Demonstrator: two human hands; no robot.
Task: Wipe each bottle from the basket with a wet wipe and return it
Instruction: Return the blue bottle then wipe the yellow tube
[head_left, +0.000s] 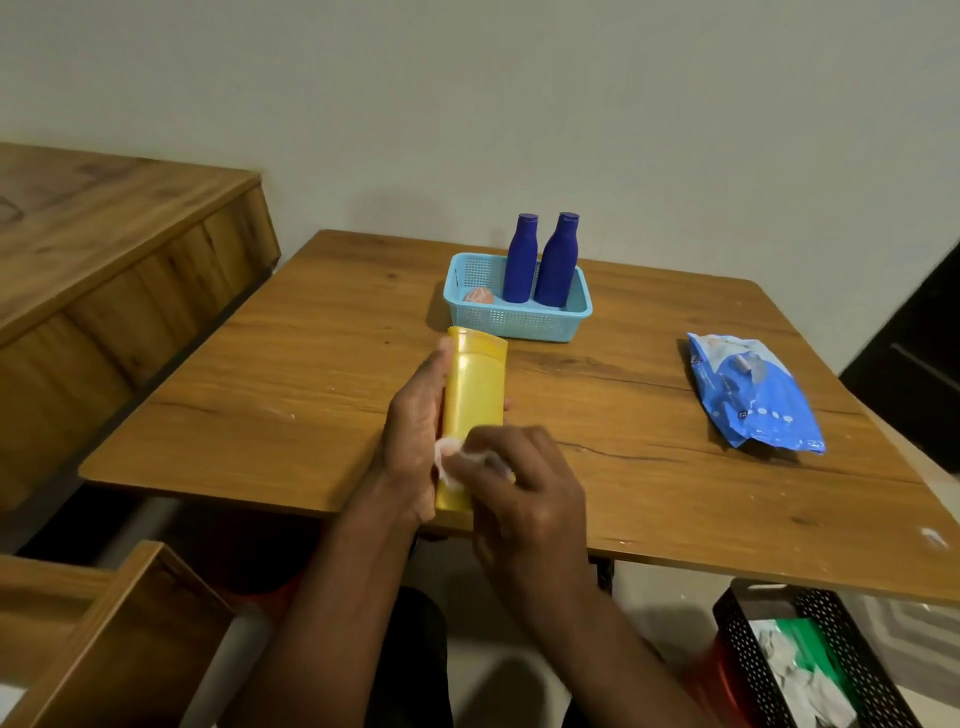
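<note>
A: Yellow plastic, that is what the left hand (415, 431) grips: the yellow bottle (475, 400), held above the near edge of the table (311, 364), cap end pointing to twelve o'clock. Fingers wrap behind it, thumb side along its left flank.

B: And the right hand (524, 488)?

A: Curled round a crumpled white wet wipe (452, 460), pressing it on the bottle's lower body, at six o'clock from the cap.

B: So the wiping is under way. How should it go?

A: My judgement: run the wipe in long strokes from base to cap, and turn the bottle in the left hand so the back face gets covered too. The surface looks slick, so a firm hold matters once it is damp.

B: Where does it go back?

A: The blue basket (519, 317) sits at twelve o'clock from the hands, just beyond the cap. Two dark blue bottles (540, 265) stand upright in its right half; a small pinkish thing (478, 296) lies in the left corner, too small to identify.

B: Spare wipes?

A: The blue wipes packet (753, 395) lies at two o'clock, well apart from the basket.
</note>
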